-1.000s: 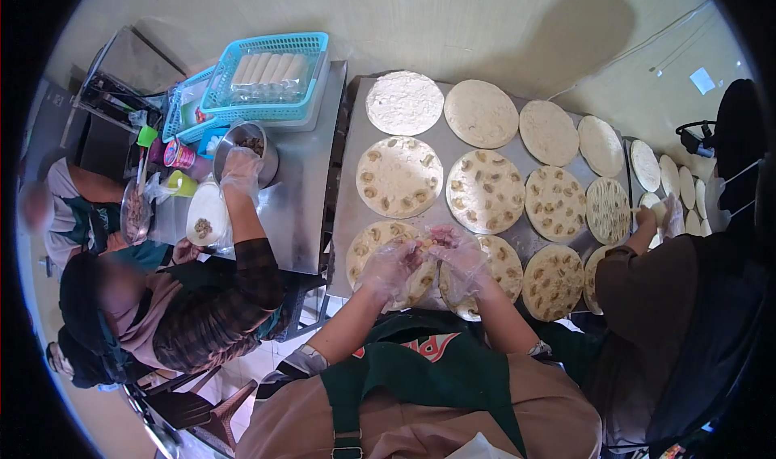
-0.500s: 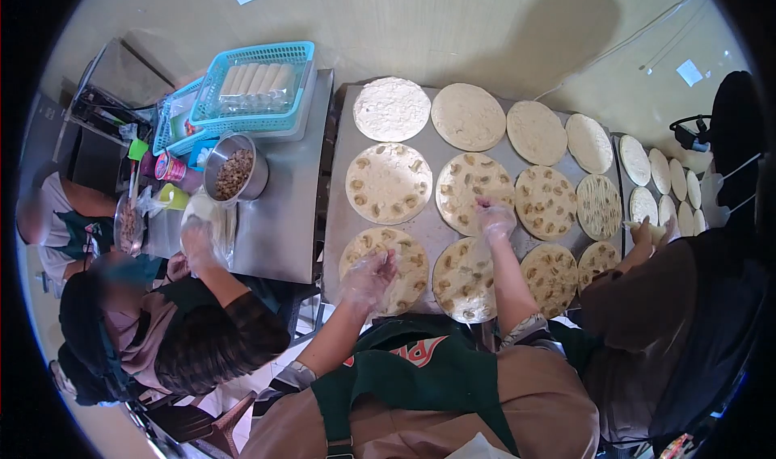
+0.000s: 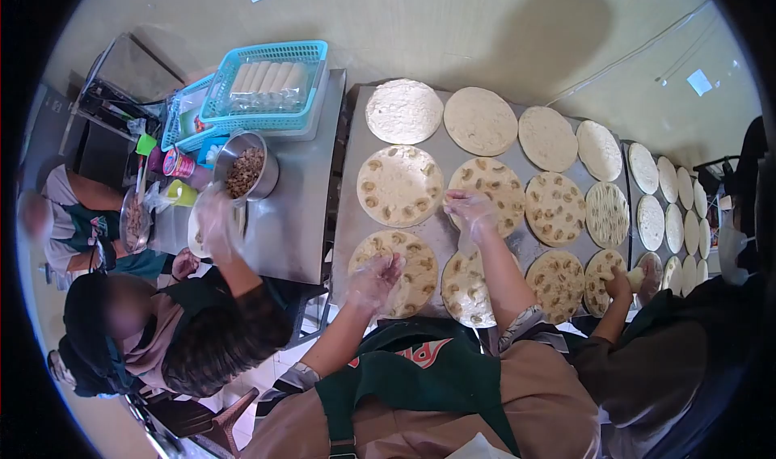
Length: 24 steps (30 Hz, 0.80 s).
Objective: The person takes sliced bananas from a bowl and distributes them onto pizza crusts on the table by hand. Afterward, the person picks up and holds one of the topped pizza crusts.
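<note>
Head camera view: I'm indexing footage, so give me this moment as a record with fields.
left hand: clear-plastic-gloved, over the near row's leftmost round pale brown-topped disc; grip unclear
right hand: likewise gloved, at the left edge of the middle row's second disc; grip unclear
grey metal table: twelve discs, three rows of four; far row plain-looking
left metal table: co-worker's gloved hand near round steel pot; light-blue plastic basket holding white rolls

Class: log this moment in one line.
left hand: over front-left dough round; right hand: near middle-row dough round; grips: unclear
</note>
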Available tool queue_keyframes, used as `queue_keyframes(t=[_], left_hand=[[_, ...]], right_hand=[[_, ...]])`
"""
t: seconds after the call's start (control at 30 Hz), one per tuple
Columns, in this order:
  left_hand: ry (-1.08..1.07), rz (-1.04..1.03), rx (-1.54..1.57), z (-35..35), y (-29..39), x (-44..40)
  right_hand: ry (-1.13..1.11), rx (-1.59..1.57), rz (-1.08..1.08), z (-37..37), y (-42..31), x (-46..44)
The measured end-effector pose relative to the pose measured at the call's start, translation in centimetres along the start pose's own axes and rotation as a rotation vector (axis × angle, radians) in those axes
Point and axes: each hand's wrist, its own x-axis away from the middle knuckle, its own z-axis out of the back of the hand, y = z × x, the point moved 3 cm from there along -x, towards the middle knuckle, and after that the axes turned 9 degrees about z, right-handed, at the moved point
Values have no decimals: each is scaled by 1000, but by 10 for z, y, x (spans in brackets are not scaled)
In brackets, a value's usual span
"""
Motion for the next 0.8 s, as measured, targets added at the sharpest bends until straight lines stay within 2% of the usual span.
queue_keyframes(t=[0.07, 0.13, 0.17, 0.23, 0.27, 0.33, 0.37, 0.43, 0.47, 0.53, 0.57, 0.63, 0.67, 0.73, 0.8], left_hand=[[2, 1, 4, 0, 2, 2], [53, -7, -13, 1, 5, 6], [57, -13, -11, 5, 6, 6], [42, -39, -25, 13, 9, 6], [47, -47, -20, 17, 10, 6], [55, -75, -10, 24, 15, 9], [59, -82, -6, 27, 19, 11], [78, -64, 25, 33, 26, 13], [74, -66, 24, 35, 29, 14], [67, -85, 17, 42, 33, 12], [58, -83, 13, 44, 34, 10], [85, -98, 22, 44, 38, 7], [73, -94, 13, 42, 39, 7], [105, -110, -6, 37, 43, 7], [92, -114, 5, 38, 44, 3]], right_hand=[[0, 24, -31, -17, 7, -10], [-39, 228, 78, -33, 25, -33], [-46, 225, 78, -42, 29, -44], [-126, 847, 203, -62, 31, -64], [-136, 845, 206, -68, 34, -67], [-168, 960, 441, -85, 28, -70], [-175, 957, 445, -93, 24, -71], [-174, 704, 169, -99, 22, -76], [-173, 705, 173, -101, 20, -75], [-250, 1, -106, -105, 24, -66], [-244, 3, -98, -105, 21, -62], [-150, -268, -124, -99, 16, -57], [-140, -269, -113, -91, 17, -62], [13, -196, 56, -60, 21, -82], [205, 2, 58, -15, 31, -114]])
